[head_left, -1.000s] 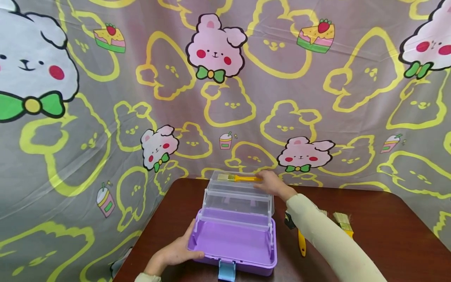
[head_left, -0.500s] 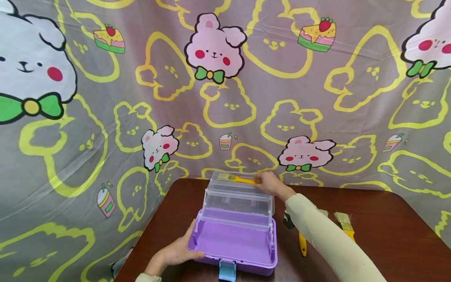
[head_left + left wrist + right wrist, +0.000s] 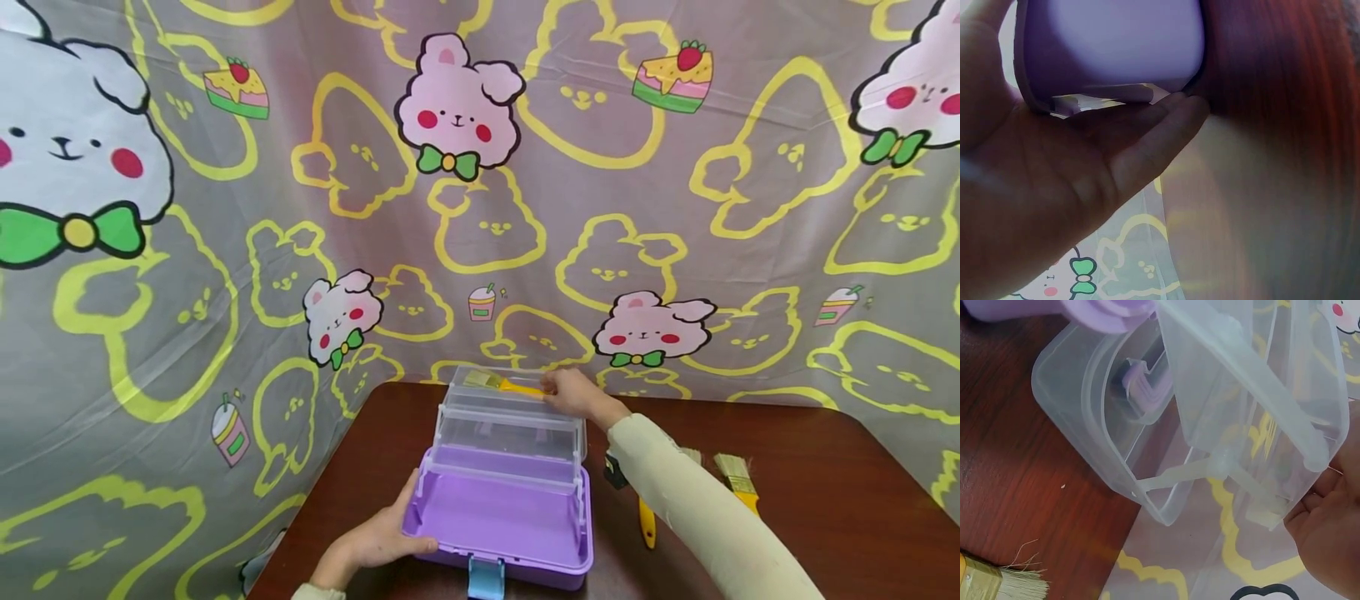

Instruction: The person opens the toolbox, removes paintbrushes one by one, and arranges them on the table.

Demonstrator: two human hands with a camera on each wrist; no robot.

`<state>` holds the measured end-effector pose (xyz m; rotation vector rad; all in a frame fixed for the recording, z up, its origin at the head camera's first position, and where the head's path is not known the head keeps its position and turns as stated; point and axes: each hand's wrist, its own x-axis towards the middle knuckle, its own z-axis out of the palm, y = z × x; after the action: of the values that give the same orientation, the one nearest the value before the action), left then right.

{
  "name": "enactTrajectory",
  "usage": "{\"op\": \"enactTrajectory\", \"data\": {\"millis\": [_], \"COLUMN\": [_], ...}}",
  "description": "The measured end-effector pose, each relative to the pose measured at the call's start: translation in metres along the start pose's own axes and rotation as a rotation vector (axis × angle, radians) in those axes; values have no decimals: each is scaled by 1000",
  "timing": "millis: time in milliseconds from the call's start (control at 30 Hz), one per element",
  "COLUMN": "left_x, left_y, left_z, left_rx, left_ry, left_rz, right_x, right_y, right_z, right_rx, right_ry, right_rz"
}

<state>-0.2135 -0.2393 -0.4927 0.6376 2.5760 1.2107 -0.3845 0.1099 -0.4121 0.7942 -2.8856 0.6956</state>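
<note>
An unlatched purple toolbox stands on the table, its clear trays fanned out up and back. My left hand braces the box's front left corner, thumb along the front and fingers along the side. In the left wrist view those fingers lie nearly straight under the purple wall. At the topmost tray my right hand pinches the handle end of a yellow paintbrush, bristles to the left. The right wrist view shows my right hand at the tray's end, its fingertips partly hidden.
Right of the box lie a paintbrush, a yellow handle and a small black object, partly covered by my right sleeve. A light blue latch hangs at the box front. A patterned cloth hangs behind the table.
The paintbrush has gone from nearly level to slanting, its handle end lower, and my right hand has dipped slightly with it. My left hand has stayed at the box corner.
</note>
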Motion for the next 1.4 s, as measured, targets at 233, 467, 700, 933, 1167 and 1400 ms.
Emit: {"op": "enactTrajectory", "data": {"millis": [233, 467, 700, 933, 1167, 1400], "left_x": [-1, -2, -1, -1, -1, -2], "left_y": [1, 0, 1, 2, 3, 6], "left_z": [0, -1, -1, -1, -1, 0], "left_rx": [16, 14, 6, -10, -9, 6], "left_ry": [2, -2, -5, -8, -6, 2], "left_rz": [-8, 2, -14, -9, -38, -48], "right_x": [0, -1, -1, 1, 5, 7], "right_y": [-1, -5, -14, -22, -30, -35], "right_z": [0, -2, -6, -6, 2, 8], "right_rx": [34, 155, 266, 367, 391, 364], "right_ry": [9, 54, 76, 36, 36, 63], "right_rz": [8, 3, 30, 68, 79, 46]}}
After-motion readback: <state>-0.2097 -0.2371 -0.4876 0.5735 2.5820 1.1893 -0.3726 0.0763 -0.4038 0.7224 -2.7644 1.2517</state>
